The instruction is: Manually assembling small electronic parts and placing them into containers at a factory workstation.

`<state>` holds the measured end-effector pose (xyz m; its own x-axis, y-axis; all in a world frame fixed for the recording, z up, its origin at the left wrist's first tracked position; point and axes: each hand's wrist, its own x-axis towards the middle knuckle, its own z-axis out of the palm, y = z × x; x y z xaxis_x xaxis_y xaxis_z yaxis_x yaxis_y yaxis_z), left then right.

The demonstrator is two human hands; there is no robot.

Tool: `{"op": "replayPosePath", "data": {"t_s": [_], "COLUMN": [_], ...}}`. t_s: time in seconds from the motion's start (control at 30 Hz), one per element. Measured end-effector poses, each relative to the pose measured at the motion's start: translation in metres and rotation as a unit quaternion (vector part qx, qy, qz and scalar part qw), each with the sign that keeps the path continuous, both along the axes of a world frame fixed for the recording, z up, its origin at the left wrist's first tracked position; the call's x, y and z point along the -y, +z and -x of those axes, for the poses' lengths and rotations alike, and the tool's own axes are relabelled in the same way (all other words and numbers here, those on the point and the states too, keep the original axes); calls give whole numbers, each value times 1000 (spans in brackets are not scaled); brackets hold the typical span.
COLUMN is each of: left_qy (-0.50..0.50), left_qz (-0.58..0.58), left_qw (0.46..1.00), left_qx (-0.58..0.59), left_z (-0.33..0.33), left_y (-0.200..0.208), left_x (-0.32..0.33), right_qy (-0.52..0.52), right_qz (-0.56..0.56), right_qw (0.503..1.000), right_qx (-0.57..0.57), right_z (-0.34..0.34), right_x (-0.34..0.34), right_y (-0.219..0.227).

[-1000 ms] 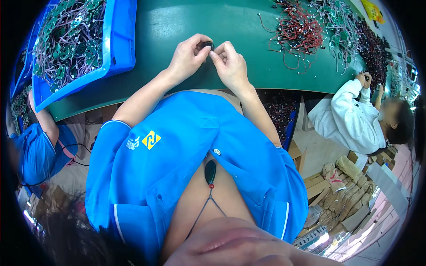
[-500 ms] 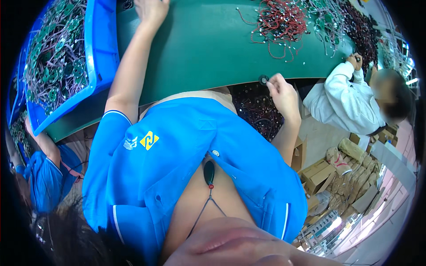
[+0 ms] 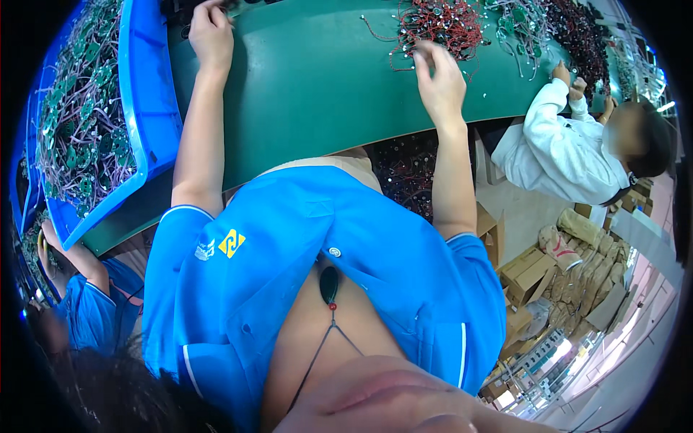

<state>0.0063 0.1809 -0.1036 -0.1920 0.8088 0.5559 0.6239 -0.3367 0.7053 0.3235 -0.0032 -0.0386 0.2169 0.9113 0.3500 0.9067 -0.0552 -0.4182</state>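
Up at the far left of the green table (image 3: 310,79), my left hand (image 3: 211,40) has its fingers bent together beside some dark parts (image 3: 177,16). What those fingers hold, if anything, I cannot make out. My right hand (image 3: 444,86) reaches forward over the table with thumb and fingers apart, and nothing shows between them. Its fingertips are at the near edge of a tangled pile of red wires (image 3: 444,25) with small pale connectors. Whether they touch the wires is hard to tell.
A blue bin (image 3: 148,94) full of green circuit boards with pale wires (image 3: 83,108) stands at left. Dark wired parts (image 3: 408,169) lie below the table edge. Farther right are more board and wire piles (image 3: 520,32), a co-worker in a pale sweatshirt (image 3: 559,148) and cardboard boxes (image 3: 527,274).
My right hand has moved from the table's near edge forward to the red wires. The small dark round part it held is gone from its fingers. My left hand has shifted slightly left.
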Motion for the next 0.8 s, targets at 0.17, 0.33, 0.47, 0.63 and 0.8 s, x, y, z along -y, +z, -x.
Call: {"op": "replayPosePath", "data": {"t_s": [0.17, 0.33, 0.47, 0.63, 0.8], "left_qy": [-164, -196, -223, -288, -305], "left_qz": [204, 246, 292, 362, 358], "left_qw": [949, 928, 896, 841, 844], "left_qx": [177, 198, 248, 280, 257], "left_z": [-16, -7, -8, -16, -31], "left_y": [23, 23, 29, 29, 31], "left_x": [66, 102, 119, 131, 139], "right_qy": [-5, 38, 103, 171, 168], "right_qz": [-171, 156, 37, -43, -27], "right_qw": [962, 942, 946, 964, 985], "right_qx": [212, 293, 306, 197, -4], "right_z": [1, -18, 12, 80, 120], "right_x": [-92, -144, -124, -69, -25], "right_y": [5, -31, -25, -26, -37]}}
